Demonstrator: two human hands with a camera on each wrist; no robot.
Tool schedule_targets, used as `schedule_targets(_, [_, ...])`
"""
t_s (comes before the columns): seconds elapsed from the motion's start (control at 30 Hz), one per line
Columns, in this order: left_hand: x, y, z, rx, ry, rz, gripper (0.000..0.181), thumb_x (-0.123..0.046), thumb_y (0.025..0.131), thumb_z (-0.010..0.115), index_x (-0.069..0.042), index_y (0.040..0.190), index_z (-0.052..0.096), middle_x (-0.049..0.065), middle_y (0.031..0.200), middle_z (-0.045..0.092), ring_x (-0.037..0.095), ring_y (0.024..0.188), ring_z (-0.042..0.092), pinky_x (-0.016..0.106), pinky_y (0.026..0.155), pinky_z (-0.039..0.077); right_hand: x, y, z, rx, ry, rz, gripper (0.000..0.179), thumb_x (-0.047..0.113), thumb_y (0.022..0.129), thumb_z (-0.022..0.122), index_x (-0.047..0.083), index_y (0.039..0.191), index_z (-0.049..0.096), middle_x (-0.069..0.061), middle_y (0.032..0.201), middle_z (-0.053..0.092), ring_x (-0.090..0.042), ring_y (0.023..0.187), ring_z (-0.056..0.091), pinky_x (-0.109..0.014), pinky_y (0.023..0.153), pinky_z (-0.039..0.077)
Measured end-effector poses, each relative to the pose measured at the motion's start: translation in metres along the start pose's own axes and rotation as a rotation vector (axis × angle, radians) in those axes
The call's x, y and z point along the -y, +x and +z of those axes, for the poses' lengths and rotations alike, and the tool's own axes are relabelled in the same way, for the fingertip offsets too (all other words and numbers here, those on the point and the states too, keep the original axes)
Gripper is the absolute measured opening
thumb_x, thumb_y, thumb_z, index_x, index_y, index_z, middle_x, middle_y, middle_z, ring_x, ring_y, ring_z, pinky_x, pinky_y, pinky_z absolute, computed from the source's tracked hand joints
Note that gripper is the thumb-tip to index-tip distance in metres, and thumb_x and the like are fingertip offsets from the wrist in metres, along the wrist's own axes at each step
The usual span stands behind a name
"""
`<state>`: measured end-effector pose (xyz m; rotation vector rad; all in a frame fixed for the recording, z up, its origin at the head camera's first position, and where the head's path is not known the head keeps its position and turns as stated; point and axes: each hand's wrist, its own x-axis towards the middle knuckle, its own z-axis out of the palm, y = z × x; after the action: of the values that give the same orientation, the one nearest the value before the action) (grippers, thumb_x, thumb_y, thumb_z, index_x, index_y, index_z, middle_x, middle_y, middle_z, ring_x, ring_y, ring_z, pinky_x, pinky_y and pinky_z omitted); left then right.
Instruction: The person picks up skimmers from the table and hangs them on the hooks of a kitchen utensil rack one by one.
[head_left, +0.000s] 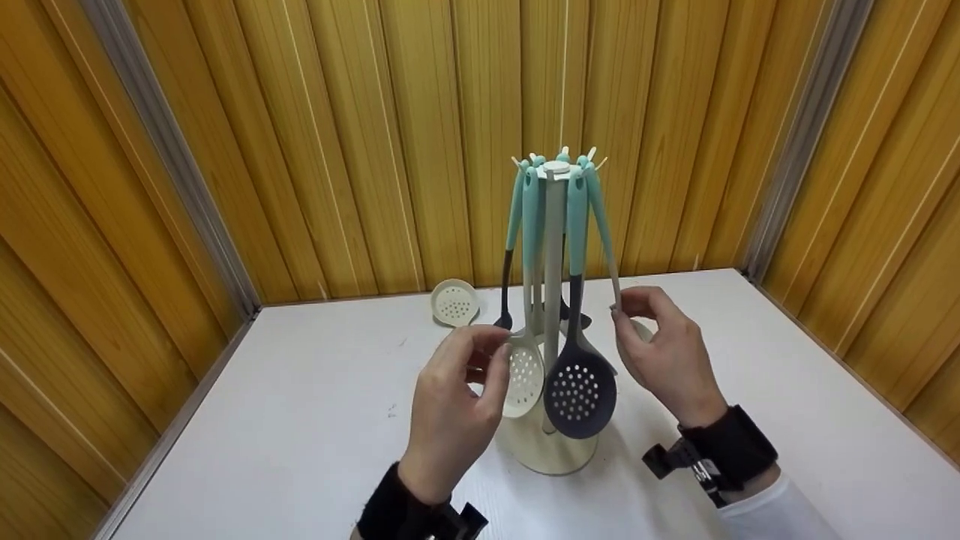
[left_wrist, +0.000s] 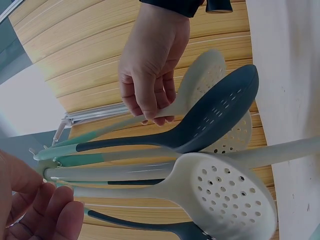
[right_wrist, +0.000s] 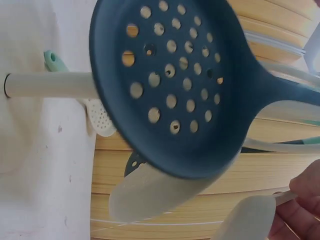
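A round-based utensil stand (head_left: 555, 459) holds several hanging kitchen utensils with turquoise handles. My right hand (head_left: 664, 352) pinches the neck of a cream skimmer (left_wrist: 205, 75) hanging on the stand's right side. In the right wrist view, the rounded back of its head (right_wrist: 250, 220) shows beside those fingers. My left hand (head_left: 457, 397) is at the stand's left, loosely curled, its fingertips overlapping the edge of another cream skimmer (head_left: 526, 379) in the head view. Nothing shows between its thumb and fingers. A dark blue skimmer (head_left: 581, 394) hangs at the front, between the hands.
Another cream skimmer (head_left: 454, 300) lies on the white table (head_left: 322, 420) behind and left of the stand. More dark utensils (head_left: 505, 292) hang round the far side. Wood-patterned panels (head_left: 420, 135) wall in the table at the back and sides.
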<state>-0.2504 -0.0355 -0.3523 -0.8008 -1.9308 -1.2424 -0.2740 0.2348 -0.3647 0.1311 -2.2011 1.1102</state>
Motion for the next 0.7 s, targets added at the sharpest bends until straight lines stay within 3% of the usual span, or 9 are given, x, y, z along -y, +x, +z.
schedule_targets(0.37, [-0.002,0.002,-0.003,0.003,-0.003,-0.031,0.015,-0.002,0.102,0.074,-0.009,0.116,0.073,-0.001,0.099,0.075,0.006,0.083,0.069,0.022,0.072,0.062,0.012,-0.004,-0.006,0.104,-0.007,0.021,0.025,0.014,0.108,0.069,0.008,0.132,0.068,-0.012,0.114,0.079,-0.036,0.128,0.072,-0.063,0.120,0.047])
schedule_targets(0.7, [-0.003,0.002,-0.004,-0.006,0.019,-0.034,0.016,-0.003,0.103,0.074,-0.009,0.118,0.073,0.001,0.101,0.074,0.007,0.085,0.069,0.022,0.072,0.063,0.015,-0.006,-0.003,0.127,-0.016,-0.003,0.029,0.013,0.109,0.068,0.006,0.136,0.067,-0.011,0.114,0.079,-0.035,0.126,0.073,-0.063,0.118,0.049])
